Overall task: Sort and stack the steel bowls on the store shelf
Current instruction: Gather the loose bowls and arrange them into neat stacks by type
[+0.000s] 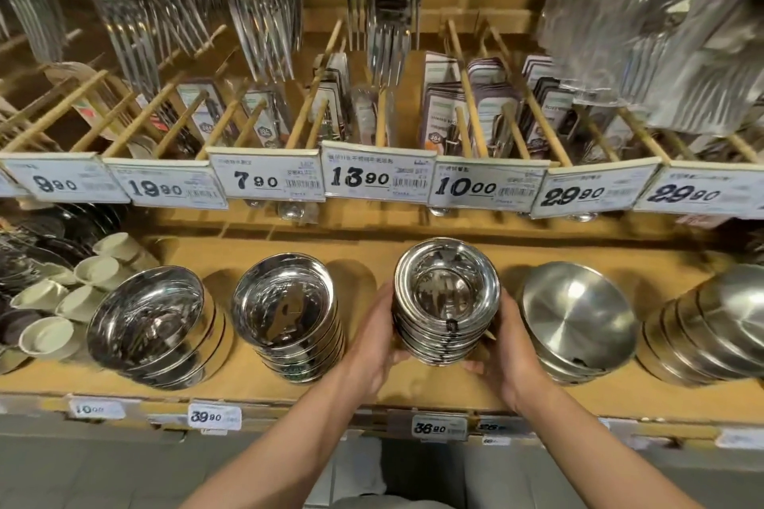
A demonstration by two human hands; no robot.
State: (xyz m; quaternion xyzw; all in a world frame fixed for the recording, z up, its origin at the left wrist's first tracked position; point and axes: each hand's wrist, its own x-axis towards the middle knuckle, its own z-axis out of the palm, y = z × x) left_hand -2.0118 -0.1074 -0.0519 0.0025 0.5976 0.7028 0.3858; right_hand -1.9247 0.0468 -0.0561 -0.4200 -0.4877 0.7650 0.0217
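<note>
Where both hands [444, 347] clasp: round, mirror-polished steel bowl stack [446, 302].

Hanging forks [384, 33] above price tags [378, 174] — cream cups [97, 273] far left.

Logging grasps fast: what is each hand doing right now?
Left hand: grips the left side of the small bowl stack.
Right hand: grips the stack's right side.

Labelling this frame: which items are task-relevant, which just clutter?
Job:
stack of small steel bowls, gripped by left hand and right hand
other steel bowl stacks

Clutter:
hanging forks
price tags
cream cups
</note>
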